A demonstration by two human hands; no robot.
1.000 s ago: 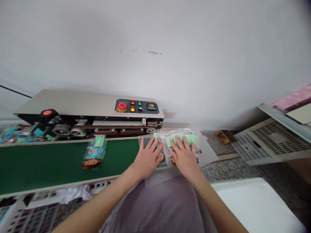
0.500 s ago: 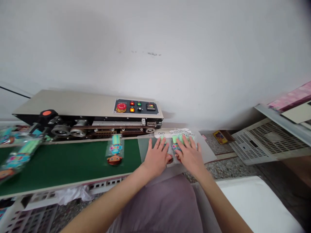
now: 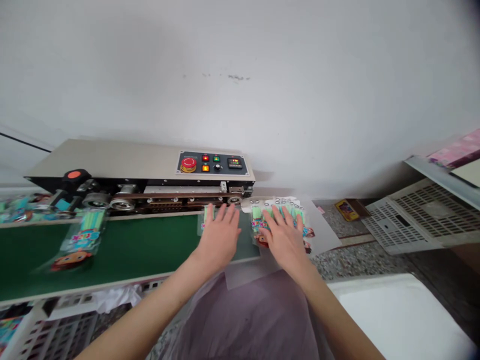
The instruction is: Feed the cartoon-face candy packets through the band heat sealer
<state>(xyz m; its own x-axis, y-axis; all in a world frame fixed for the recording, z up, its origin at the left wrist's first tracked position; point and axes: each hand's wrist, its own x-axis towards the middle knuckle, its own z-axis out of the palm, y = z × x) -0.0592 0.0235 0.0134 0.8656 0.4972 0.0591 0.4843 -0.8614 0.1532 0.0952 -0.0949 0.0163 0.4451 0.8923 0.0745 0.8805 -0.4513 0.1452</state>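
My left hand (image 3: 218, 237) lies flat with its fingers stretched out at the right part of the green conveyor belt (image 3: 142, 245). A clear packet with green strips (image 3: 207, 215) shows partly from under it; the rest is hidden. My right hand (image 3: 287, 237) is open too, its spread fingers resting on a group of similar packets (image 3: 258, 222) with cartoon-head cards. These packets lie on a translucent sheet (image 3: 322, 232) to the right of the belt. Farther left on the belt, another packet (image 3: 84, 237) lies tilted, slightly blurred.
Behind the belt stands a band sealing machine (image 3: 123, 157) with a red stop button (image 3: 188, 164) and a lit display. More packets (image 3: 22, 207) are heaped at the far left. A grey plastic crate (image 3: 416, 215), a small yellow box (image 3: 347, 210) and a white surface (image 3: 393, 315) are at the right.
My left hand has moved left onto the belt, over a packet. The packet on the belt has travelled left. My right hand stays on the group, and more of its packets show.
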